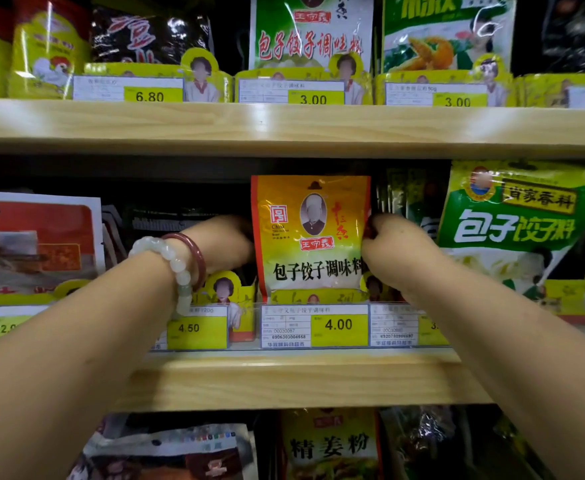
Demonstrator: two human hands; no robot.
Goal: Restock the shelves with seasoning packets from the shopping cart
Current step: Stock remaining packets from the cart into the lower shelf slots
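Note:
An orange and yellow seasoning packet (310,237) with a portrait and black writing stands upright on the middle wooden shelf (284,379), above the 4.00 price tag (339,324). My left hand (227,242), with a white bead bracelet and a red bangle on the wrist, grips the packet's left edge. At the right edge my right hand (393,244) holds the packet, thumb on its front. The fingers of both hands reach behind the packet and are hidden. No shopping cart is in view.
A green and white packet (513,223) leans just right of my right hand. A red and white packet (34,244) stands at the left. The upper shelf (284,126) carries more packets and price tags. Below, further packets (329,448) hang.

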